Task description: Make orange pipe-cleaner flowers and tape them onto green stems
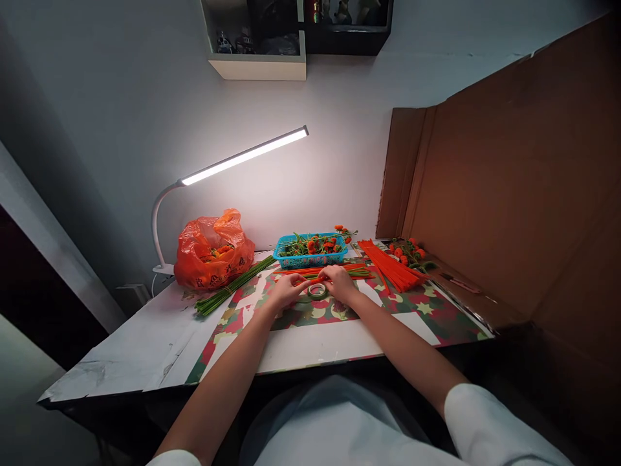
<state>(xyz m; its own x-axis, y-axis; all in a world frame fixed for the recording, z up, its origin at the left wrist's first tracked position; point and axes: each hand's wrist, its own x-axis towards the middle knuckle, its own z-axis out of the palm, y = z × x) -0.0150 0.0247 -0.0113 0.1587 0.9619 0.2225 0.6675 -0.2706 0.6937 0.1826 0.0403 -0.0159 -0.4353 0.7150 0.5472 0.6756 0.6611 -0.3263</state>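
My left hand and my right hand meet over the middle of the table with fingertips pinched. A short bit of orange pipe cleaner shows between them, partly hidden by the fingers. Just below, a roll of green tape lies on the patterned sheet. Behind my hands, more orange and green pipe cleaners are laid out crosswise. A blue basket beyond them holds orange flowers with green stems.
An orange plastic bag stands at the left, with a green pipe cleaner bundle beside it. To the right are a large orange bundle, finished-looking flowers and pliers-like tool handles. A lamp overhangs; cardboard walls the right.
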